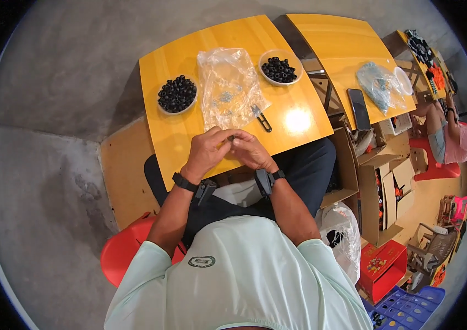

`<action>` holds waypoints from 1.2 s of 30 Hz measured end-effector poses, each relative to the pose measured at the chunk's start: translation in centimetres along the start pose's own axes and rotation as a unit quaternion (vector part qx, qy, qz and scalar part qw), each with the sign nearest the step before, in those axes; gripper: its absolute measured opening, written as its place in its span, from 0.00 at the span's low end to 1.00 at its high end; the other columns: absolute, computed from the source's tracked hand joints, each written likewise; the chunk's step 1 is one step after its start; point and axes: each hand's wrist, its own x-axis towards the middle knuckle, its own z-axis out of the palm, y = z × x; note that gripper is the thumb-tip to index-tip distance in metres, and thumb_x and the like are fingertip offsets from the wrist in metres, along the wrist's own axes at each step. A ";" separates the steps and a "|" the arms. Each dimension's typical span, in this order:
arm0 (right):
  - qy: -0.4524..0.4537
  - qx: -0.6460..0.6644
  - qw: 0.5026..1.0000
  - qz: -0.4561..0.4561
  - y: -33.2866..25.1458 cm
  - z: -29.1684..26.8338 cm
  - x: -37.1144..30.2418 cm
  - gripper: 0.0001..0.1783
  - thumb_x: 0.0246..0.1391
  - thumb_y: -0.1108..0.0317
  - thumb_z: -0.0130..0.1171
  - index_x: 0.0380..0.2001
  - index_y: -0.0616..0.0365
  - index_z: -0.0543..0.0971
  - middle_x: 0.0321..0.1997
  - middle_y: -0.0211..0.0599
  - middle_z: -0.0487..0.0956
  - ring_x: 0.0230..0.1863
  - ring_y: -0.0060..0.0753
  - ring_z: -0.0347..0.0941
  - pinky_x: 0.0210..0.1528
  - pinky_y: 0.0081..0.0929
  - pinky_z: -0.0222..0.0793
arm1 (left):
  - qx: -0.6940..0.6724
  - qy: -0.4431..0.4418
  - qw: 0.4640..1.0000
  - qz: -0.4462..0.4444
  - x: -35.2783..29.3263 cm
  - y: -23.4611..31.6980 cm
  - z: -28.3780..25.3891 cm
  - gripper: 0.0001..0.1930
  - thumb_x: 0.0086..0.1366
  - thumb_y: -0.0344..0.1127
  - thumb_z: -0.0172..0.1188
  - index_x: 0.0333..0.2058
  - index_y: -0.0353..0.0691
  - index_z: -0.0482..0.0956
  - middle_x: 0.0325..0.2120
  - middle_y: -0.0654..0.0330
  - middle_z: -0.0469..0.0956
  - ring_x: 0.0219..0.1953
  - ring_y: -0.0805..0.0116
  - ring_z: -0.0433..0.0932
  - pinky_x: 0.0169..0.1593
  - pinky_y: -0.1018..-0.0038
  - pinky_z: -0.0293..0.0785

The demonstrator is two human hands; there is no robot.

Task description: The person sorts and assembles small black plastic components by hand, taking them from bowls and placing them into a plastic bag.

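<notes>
At the near edge of the yellow table (178, 144), my left hand (207, 152) and my right hand (252, 151) meet with fingertips pinched together. A small black piece (231, 138) shows between them, mostly hidden by the fingers. Just beyond lies a clear plastic bag (214, 69) with small silvery metal bits (225, 97) on or in it. Beside its near right corner is a small tool with a black loop handle (266, 123). Round tubs, one left (192, 104) and one right (298, 69), hold many small black rounded pieces.
A second yellow table (327, 38) to the right carries a phone (359, 109) and another plastic bag (379, 88). Cardboard boxes (373, 203), a white bag (339, 231) and a red box (383, 269) stand beside me. Farther right, a person (453, 137) sits on a red stool (434, 165).
</notes>
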 end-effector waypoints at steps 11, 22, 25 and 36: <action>-0.025 0.032 0.999 0.011 -0.6 0.5 0.0 0.15 0.65 0.60 0.56 0.48 0.57 0.76 0.39 0.26 0.74 0.35 0.20 0.66 0.44 0.24 0.66 | -0.162 -0.125 0.969 -0.137 1.5 -1.0 -1.2 0.13 0.58 0.28 0.64 0.43 0.38 0.84 0.18 0.64 0.75 0.19 0.81 0.71 0.27 0.79 0.71; -0.015 0.080 0.997 0.008 -0.7 0.5 0.0 0.13 0.64 0.59 0.56 0.42 0.58 0.75 0.34 0.27 0.71 0.33 0.23 0.62 0.40 0.26 0.63 | -0.211 -0.025 0.956 -0.203 0.8 -3.8 -1.8 0.12 0.62 0.29 0.64 0.44 0.31 0.82 0.20 0.69 0.75 0.24 0.85 0.69 0.27 0.83 0.66; -0.049 0.106 0.993 0.012 -0.9 0.8 0.0 0.12 0.65 0.59 0.53 0.38 0.58 0.73 0.33 0.29 0.68 0.33 0.25 0.61 0.40 0.26 0.61 | -0.129 0.045 0.969 -0.206 -0.2 -5.7 -3.2 0.10 0.60 0.30 0.65 0.40 0.31 0.82 0.21 0.66 0.76 0.24 0.83 0.71 0.28 0.81 0.68; -0.060 0.135 0.989 0.024 -0.8 0.2 0.1 0.13 0.65 0.58 0.50 0.37 0.57 0.71 0.32 0.30 0.67 0.33 0.27 0.63 0.41 0.27 0.61 | 0.171 -0.001 0.973 -0.154 -3.8 -4.3 -0.6 0.06 0.54 0.31 0.65 0.30 0.36 0.82 0.26 0.54 0.77 0.31 0.55 0.79 0.36 0.65 0.75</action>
